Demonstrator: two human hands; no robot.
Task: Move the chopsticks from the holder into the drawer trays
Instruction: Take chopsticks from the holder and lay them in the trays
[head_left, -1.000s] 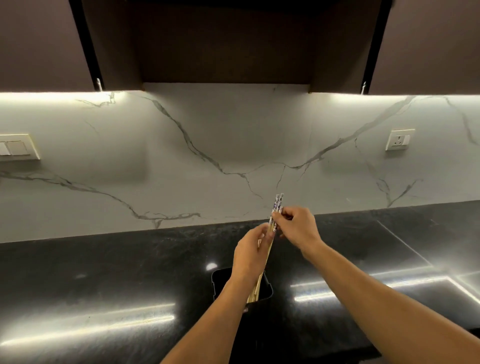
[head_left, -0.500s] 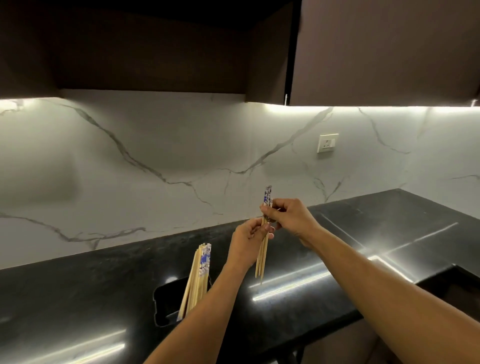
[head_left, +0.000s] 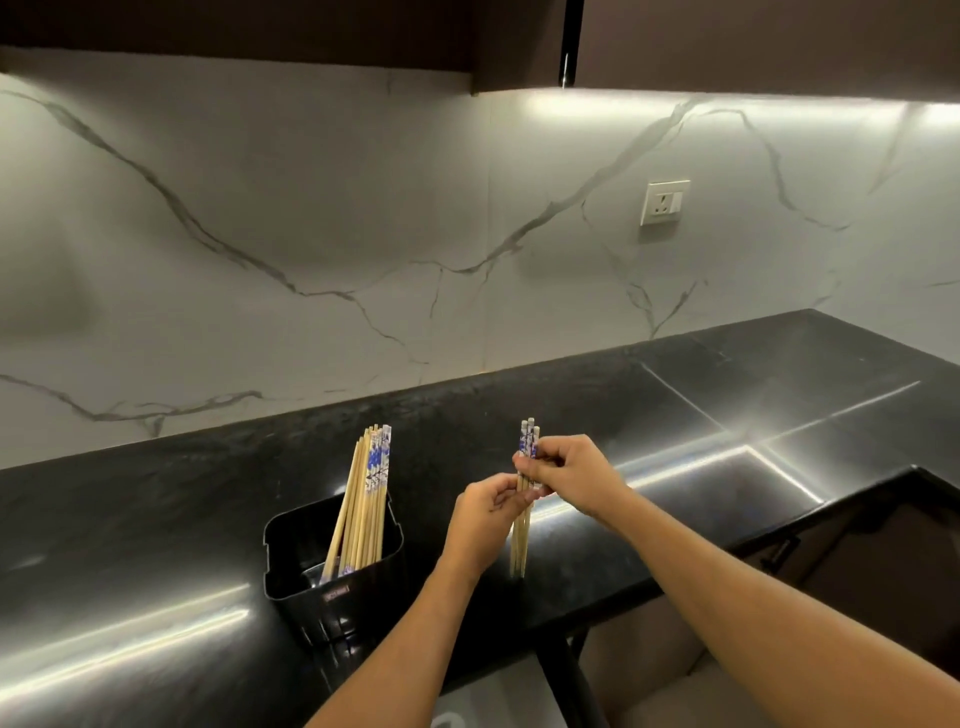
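Note:
A black holder (head_left: 291, 566) stands on the black counter and holds several wooden chopsticks (head_left: 363, 509) with blue-and-white tops. To its right, a small bunch of chopsticks (head_left: 521, 540) hangs upright above the counter. My left hand (head_left: 485, 519) grips the bunch around its middle. My right hand (head_left: 569, 475) pinches the patterned tops just above. The drawer trays are not in view.
The glossy black counter (head_left: 675, 415) runs along a white marble wall with a socket (head_left: 665, 201). Its front edge lies just below my hands. A dark raised surface (head_left: 883, 545) sits at the right. Dark cabinets hang overhead.
The bunch has come out of the holder and moved right of it, still held by both hands. The camera has turned right and tilted down.

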